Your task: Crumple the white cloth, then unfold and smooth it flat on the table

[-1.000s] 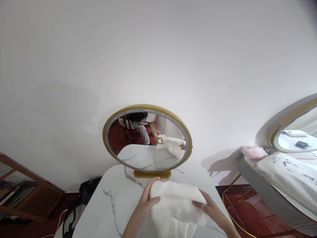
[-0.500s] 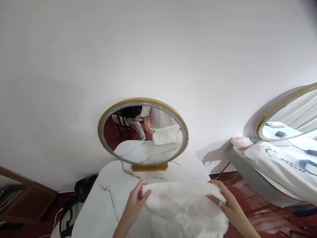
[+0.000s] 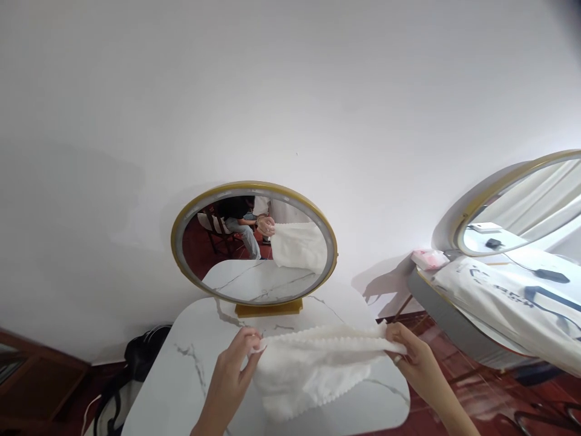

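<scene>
I hold a white cloth (image 3: 308, 363) stretched out above a white marble table (image 3: 190, 369). My left hand (image 3: 233, 366) pinches the cloth's left corner. My right hand (image 3: 411, 357) grips its right corner, and the cloth's lower part hangs down between them. Behind the cloth stands a round gold-rimmed mirror (image 3: 254, 242) on a gold base. It reflects the cloth, my hands and a person seated on a chair.
A white wall rises behind the table. To the right stands a second gold-rimmed mirror (image 3: 517, 206) on another table, with a white printed bag (image 3: 503, 297) and a pink packet (image 3: 429, 259). A black bag (image 3: 143, 357) lies on the dark red floor at left.
My hands have moved apart and lifted the cloth's top edge, so the bunched cloth is now stretched wide. The view has shifted a little to the right.
</scene>
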The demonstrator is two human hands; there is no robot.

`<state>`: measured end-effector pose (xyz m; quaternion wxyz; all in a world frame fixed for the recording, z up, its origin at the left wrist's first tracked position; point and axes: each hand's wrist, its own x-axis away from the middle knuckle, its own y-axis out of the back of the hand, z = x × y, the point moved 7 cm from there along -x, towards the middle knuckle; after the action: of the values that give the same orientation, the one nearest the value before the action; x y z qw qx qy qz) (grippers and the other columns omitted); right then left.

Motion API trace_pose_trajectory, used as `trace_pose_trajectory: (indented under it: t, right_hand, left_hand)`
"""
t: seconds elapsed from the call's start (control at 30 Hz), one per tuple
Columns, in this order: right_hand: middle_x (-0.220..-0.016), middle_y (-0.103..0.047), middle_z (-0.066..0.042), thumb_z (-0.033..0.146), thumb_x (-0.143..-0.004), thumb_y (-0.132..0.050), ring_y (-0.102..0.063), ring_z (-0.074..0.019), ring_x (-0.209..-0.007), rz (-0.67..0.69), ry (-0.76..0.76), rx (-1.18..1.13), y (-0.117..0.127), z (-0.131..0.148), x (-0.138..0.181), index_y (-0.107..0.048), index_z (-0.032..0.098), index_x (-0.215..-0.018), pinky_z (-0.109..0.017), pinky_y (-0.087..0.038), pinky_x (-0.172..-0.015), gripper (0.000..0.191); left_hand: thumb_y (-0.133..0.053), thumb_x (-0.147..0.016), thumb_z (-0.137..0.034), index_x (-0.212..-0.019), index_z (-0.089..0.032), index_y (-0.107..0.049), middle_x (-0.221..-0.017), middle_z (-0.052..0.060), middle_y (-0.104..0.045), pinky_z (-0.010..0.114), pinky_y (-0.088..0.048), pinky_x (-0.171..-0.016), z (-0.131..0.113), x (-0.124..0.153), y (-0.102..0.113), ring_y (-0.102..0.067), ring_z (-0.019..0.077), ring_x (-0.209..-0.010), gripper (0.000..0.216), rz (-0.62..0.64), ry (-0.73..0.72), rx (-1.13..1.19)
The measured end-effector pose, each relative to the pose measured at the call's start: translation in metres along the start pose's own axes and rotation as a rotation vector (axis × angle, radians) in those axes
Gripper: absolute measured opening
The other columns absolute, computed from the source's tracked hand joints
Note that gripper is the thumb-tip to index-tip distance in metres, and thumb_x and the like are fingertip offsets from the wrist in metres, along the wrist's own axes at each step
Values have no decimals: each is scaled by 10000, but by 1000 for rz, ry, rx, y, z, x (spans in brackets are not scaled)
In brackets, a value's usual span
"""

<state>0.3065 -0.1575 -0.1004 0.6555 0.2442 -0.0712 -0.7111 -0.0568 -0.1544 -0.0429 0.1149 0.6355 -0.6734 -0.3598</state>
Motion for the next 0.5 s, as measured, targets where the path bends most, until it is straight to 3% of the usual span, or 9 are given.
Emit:
trace_pose_trajectory:
  t: [0.27, 0.37, 0.5]
  right_hand:
    - [-634, -605, -3, 576, -614, -746, -520, -132, -580, 169, -399, -366, -37, -32, 0, -632, 151, -720, -226, -367, -541, 453]
    - [-649, -647, -32, 649, -678, -674, -537, -142, -561, 198, -464, -419, -41, -33, 4, -676, 132, -727, -235, -362, -526, 519]
    - [-707, -688, -51, 653, -686, -672, -590, -178, -616, 147, -496, -466, -36, -31, 6, -717, 134, -784, -255, -418, -558, 530]
  left_hand:
    - [-408, -930, -482, -753, -230, -427, -757, -22, -463, 204, -447, -685, 26, 3, -15, -457, 124, -690, 309, 171, 152, -23]
    - [-467, -901, -464, -746, -225, -472, -768, -16, -523, 212, -437, -673, 36, 5, -22, -502, 138, -731, 284, 224, 185, -18]
    - [-522, -871, -411, -767, -223, -538, -779, -14, -598, 257, -441, -781, 47, 11, -27, -557, 154, -770, 215, 304, 217, 6]
